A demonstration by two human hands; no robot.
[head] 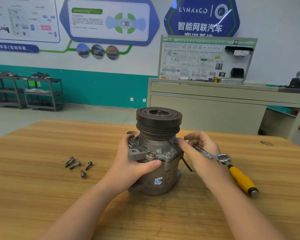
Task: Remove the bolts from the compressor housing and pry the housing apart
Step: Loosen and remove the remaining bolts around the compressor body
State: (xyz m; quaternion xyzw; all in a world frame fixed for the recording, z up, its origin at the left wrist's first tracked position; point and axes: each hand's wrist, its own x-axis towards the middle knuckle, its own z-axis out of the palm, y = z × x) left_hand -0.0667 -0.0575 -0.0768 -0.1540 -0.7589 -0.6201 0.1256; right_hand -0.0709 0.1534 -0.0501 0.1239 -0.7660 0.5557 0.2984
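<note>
Both hands are on the compressor (156, 156), which stands upright on its rear end near the middle of the wooden table (42, 196), its dark grooved pulley (158, 119) facing up. Left hand (135, 161) wraps the housing from the left, fingers curled round the far side by the mounting ear and the thumb pressed across the near face just below the seam. Right hand (199, 151) sits at the right side of the housing, fingertips pinched at the flange; a silver wrench (213, 155) lies across that hand, its ring end sticking out to the right, though whether the fingers actually clamp it is hard to tell. A thin black strap or wire (182, 156) runs from the flange down past the right side of the body.

Two bolt heads (151, 154) show on the near flange, still seated. Five loose bolts (76, 165) lie together on the table to the left of the compressor, well apart from it. A yellow-handled screwdriver (242, 181) rests on the table to the right, near the right wrist, its tip toward the wrench's ring end.

Beyond the table stand a grey cabinet (215, 108) with a wiring display board (206, 59), and metal shelving (33, 92) against the far left wall.
</note>
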